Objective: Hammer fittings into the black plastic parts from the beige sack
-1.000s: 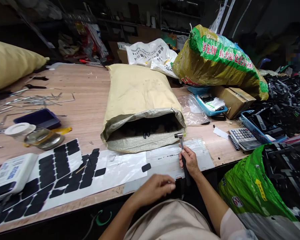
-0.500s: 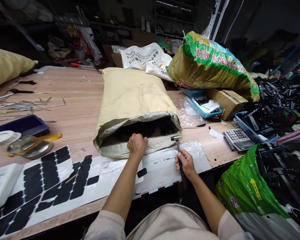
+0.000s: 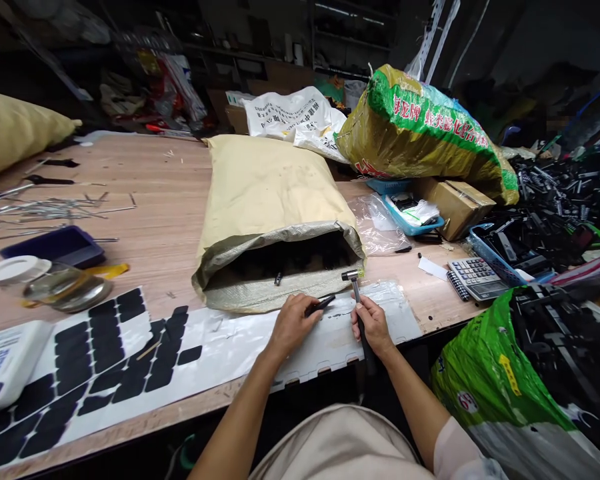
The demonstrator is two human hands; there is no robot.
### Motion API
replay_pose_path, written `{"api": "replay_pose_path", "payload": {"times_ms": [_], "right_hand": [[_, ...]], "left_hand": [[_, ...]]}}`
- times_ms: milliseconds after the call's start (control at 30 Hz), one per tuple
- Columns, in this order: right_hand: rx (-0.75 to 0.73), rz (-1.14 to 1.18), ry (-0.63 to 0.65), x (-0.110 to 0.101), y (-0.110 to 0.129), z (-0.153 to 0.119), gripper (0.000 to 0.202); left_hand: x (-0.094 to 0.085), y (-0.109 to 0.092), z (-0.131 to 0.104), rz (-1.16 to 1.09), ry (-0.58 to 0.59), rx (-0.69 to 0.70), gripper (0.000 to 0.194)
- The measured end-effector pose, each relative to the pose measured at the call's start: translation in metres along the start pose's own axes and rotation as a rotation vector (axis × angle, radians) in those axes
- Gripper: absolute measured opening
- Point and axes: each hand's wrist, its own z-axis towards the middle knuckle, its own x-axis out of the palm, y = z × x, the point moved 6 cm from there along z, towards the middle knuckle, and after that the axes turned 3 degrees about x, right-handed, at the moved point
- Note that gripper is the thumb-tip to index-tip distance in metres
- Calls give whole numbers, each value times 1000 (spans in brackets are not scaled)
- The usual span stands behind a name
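My left hand (image 3: 293,325) is in front of the sack's mouth, its fingers closed on a slim black part (image 3: 321,305) that points to the right. Its exact kind I cannot make out. A small hammer (image 3: 355,283) is gripped by my right hand (image 3: 373,327), head up and dark handle down. The cream woven sack (image 3: 275,183) lies on the table with its mouth facing me; dark contents fill the shadow inside. A small black piece with a shiny mark (image 3: 279,279) lies at the lower lip of the mouth. Beneath my hands is a white sheet (image 3: 345,333).
Black rounded stickers (image 3: 107,340) on white backing lie at left, near a jar (image 3: 67,288), a dark blue tray (image 3: 55,247) and metal rods (image 3: 55,210). At right are a calculator (image 3: 477,277), a blue basket (image 3: 505,263) and a green bag (image 3: 485,353) of black parts.
My left hand has come out of the sack's mouth, moving toward me and right, and now holds the slim black part. My right hand with the hammer has hardly moved.
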Motion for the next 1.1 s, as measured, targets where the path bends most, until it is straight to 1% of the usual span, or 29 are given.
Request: {"api": "replay_pose_path", "payload": {"times_ms": [67,200,300,400,567,667,767,933,1000,1100], "right_hand": [[-4,-47,10,0,0,-3,44],[-25,-264,21,-1,0,-14,42],[-116,-457,15,-1,8,-22,46],[-216,-561,45,4,17,-29,52],[-274,-649,110,13,23,-35,47],[-260,-699,106,14,24,-35,46],[-238,-683,105,16,24,-36,47],[-252,-716,173,30,22,-39,48],[-244,-751,167,33,20,-39,48],[-176,-735,150,30,14,-36,46]], "left_hand": [[9,-1,-1,29,-8,57,20],[16,5,-2,38,-26,71,24],[16,9,-2,14,-40,57,22],[16,10,-2,-3,-53,44,17],[17,10,-2,-14,-54,44,17],[16,9,-2,-11,-54,33,16],[16,9,-1,-7,-50,24,15],[14,8,-1,-11,-47,11,13],[14,10,-2,-56,-70,-16,20],[14,14,-3,-116,-98,-47,36]]}}
